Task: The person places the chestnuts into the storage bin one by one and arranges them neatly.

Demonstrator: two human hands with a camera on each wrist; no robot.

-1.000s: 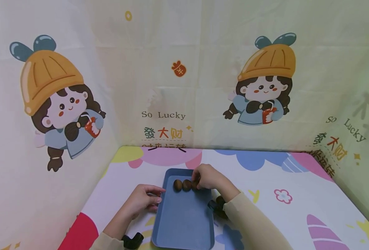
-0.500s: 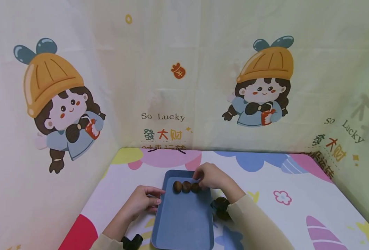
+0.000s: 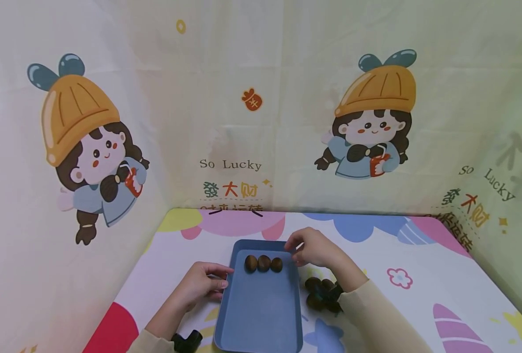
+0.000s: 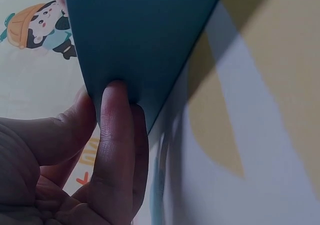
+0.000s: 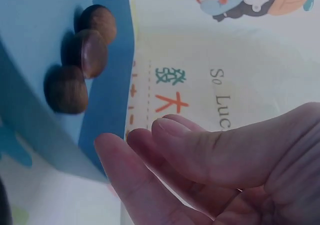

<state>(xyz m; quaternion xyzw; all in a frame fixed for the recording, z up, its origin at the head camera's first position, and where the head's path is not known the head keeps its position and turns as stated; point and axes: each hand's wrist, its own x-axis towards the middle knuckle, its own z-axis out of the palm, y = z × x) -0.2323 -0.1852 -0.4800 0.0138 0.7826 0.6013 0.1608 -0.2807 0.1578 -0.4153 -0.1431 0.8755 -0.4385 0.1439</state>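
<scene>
A blue rectangular tray (image 3: 261, 314) holds three brown chestnuts (image 3: 264, 263) in a short row near its far end; they also show in the right wrist view as a line of chestnuts (image 5: 85, 55). At the tray's left edge, my left hand (image 3: 201, 283) pinches the rim, its thumb at the edge and fingers (image 4: 116, 135) against the outer wall. My right hand (image 3: 316, 249) hovers by the tray's far right corner, fingers loosely bent and apart, holding nothing. More chestnuts (image 3: 315, 300) lie in a pile right of the tray, partly hidden by the right wrist's camera.
A patterned cloth (image 3: 376, 314) covers the table. Behind and on both sides rise printed cloth walls (image 3: 283, 137). Black wrist cameras (image 3: 188, 340) are worn on both wrists.
My right hand has let go of the rightmost chestnut in the row and moved right, to the tray's corner. More of the pile shows now. My left hand stays at the tray.
</scene>
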